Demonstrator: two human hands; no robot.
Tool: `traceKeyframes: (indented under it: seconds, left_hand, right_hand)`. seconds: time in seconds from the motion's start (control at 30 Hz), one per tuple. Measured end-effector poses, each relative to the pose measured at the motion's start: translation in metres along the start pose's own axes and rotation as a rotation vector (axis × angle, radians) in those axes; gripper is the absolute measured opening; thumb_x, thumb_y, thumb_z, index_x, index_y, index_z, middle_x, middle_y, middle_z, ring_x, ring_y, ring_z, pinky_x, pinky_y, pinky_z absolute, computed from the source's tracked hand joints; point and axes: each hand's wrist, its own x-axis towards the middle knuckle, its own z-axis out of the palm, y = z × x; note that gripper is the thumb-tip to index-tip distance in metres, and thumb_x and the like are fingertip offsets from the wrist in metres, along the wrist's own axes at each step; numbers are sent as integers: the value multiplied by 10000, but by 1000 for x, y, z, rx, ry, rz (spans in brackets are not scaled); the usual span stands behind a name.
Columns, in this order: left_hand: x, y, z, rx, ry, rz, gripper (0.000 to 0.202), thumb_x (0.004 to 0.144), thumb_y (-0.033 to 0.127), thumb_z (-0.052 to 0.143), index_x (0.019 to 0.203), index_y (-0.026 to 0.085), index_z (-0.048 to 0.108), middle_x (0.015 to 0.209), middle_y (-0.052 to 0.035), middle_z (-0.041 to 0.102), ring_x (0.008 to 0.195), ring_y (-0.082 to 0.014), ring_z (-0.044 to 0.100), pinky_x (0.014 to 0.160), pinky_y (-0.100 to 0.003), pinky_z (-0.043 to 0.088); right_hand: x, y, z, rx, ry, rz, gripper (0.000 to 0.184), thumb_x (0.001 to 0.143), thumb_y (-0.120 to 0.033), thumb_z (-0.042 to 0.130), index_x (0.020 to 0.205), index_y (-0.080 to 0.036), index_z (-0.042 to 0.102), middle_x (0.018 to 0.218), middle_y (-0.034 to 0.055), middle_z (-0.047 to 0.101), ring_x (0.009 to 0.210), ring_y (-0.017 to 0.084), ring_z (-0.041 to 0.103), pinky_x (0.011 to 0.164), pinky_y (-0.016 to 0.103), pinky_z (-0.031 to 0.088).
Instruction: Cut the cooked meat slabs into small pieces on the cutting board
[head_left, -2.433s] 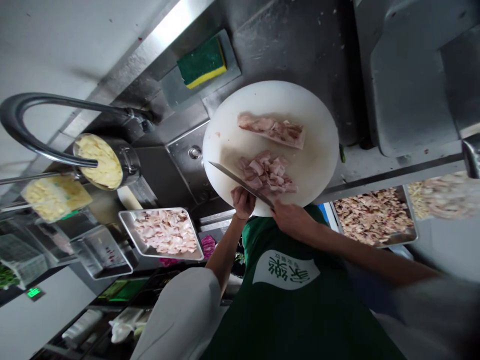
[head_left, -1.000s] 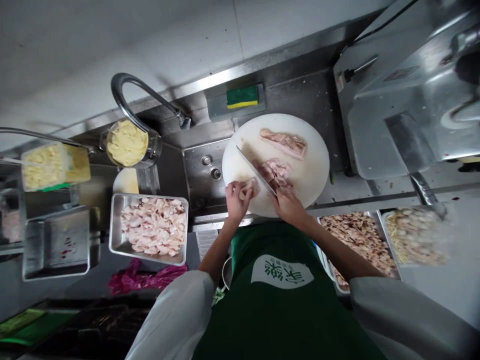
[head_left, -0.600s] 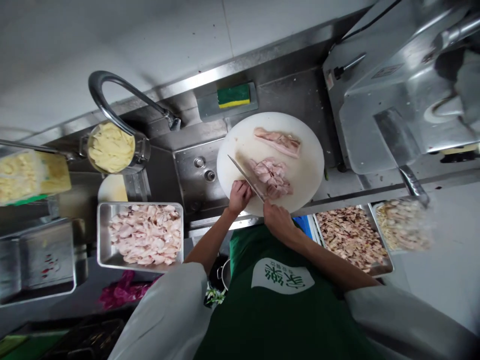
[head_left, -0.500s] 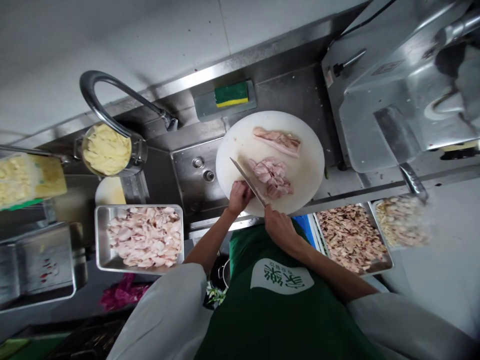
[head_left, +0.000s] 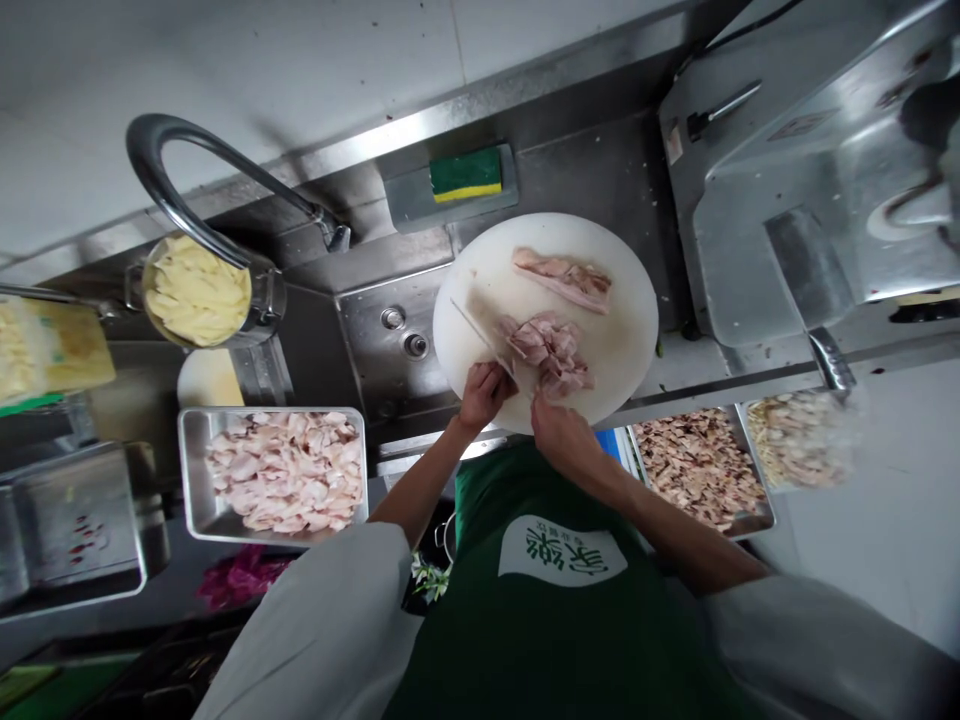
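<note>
A round white cutting board (head_left: 626, 330) lies on the steel counter. On it are a heap of cut pale pink meat (head_left: 551, 352) and, farther back, an uncut strip of meat (head_left: 564, 278). My right hand (head_left: 559, 432) is closed on the handle of a knife (head_left: 484, 335), whose blade is motion-blurred just left of the heap. My left hand (head_left: 481, 388) rests with curled fingers at the board's near edge, right beside the blade. What lies under its fingers is hidden.
A steel tray of pale meat pieces (head_left: 274, 470) sits to the left, with a pot of yellow strips (head_left: 196, 290) under the faucet (head_left: 187, 170). A green sponge (head_left: 465, 172) lies behind the board. To the right are a metal slicer (head_left: 810, 190) and trays of chopped pieces (head_left: 697, 465).
A second ago my left hand held a meat piece at the board's edge; it now sits curled against the blade. The knife has shifted slightly and is blurred. The view moved a little.
</note>
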Motion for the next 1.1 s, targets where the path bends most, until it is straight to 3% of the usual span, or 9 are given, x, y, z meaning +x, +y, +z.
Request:
traceKeyframes:
  seconds: [0.07, 0.13, 0.33, 0.4, 0.63, 0.8, 0.93, 1.0, 1.1]
  left_hand:
    - [0, -2, 1, 8, -2, 11, 241, 980, 305, 451, 1047, 175, 643, 957, -100, 646, 903, -203, 561, 840, -373, 450]
    - [-1, -3, 2, 8, 13, 23, 232, 977, 293, 460, 1051, 172, 643, 961, -103, 648, 904, -203, 562, 835, -370, 452]
    - [-6, -2, 6, 36, 64, 22, 242, 987, 283, 446, 1070, 165, 640, 1020, -108, 660, 924, -192, 576, 854, -377, 465]
    - [-7, -1, 7, 73, 76, 30, 233, 984, 271, 448, 1042, 162, 645, 1019, -107, 664, 927, -189, 581, 857, -375, 469]
    - [-6, -2, 5, 75, 100, 93, 168, 956, 258, 509, 991, 157, 639, 944, -102, 664, 882, -199, 579, 808, -366, 467]
    - [-7, -3, 4, 91, 82, 80, 182, 960, 278, 505, 954, 157, 642, 934, -103, 660, 892, -200, 583, 816, -364, 457]
    - [-9, -2, 4, 87, 100, 83, 180, 958, 255, 504, 991, 153, 648, 966, -115, 668, 939, -206, 588, 825, -364, 464]
    - [-10, -3, 5, 76, 107, 79, 172, 956, 243, 510, 1015, 157, 647, 986, -116, 670, 954, -206, 592, 835, -365, 468]
    - [-13, -4, 6, 68, 105, 53, 168, 954, 248, 522, 1031, 165, 646, 1003, -111, 669, 973, -204, 599, 863, -368, 470]
  right_hand:
    - [-24, -3, 10, -16, -55, 40, 396, 965, -122, 226, 1211, -103, 536, 892, 155, 722, 815, 260, 701, 712, 349, 494]
    - [-29, -5, 15, -23, -79, 57, 388, 952, -96, 235, 1184, -104, 546, 831, 147, 724, 758, 249, 704, 680, 336, 492]
    - [43, -9, -6, -11, 27, -43, 386, 986, -147, 245, 1215, -63, 544, 1046, 205, 699, 946, 250, 673, 784, 328, 477]
    - [50, -7, -11, -7, 57, -51, 392, 1006, -205, 240, 1204, -65, 547, 1054, 205, 694, 933, 252, 672, 776, 327, 474]
    - [-19, -3, 0, -26, -109, 21, 317, 968, -122, 262, 1140, -117, 528, 852, 146, 723, 780, 250, 712, 661, 313, 466]
    - [-26, -4, 0, -20, -139, 29, 311, 949, -88, 273, 1153, -110, 506, 911, 162, 727, 856, 243, 716, 682, 289, 467]
    - [-36, 3, 4, 11, -165, 33, 292, 953, -99, 279, 1093, -136, 533, 804, 126, 722, 734, 236, 716, 605, 279, 443]
    - [-26, 2, 4, 19, -163, 32, 315, 945, -81, 268, 1092, -124, 542, 803, 133, 720, 729, 237, 712, 611, 284, 442]
    - [15, -7, -4, 41, -100, -27, 360, 951, -76, 245, 1180, -97, 523, 1018, 180, 708, 939, 218, 687, 751, 279, 454]
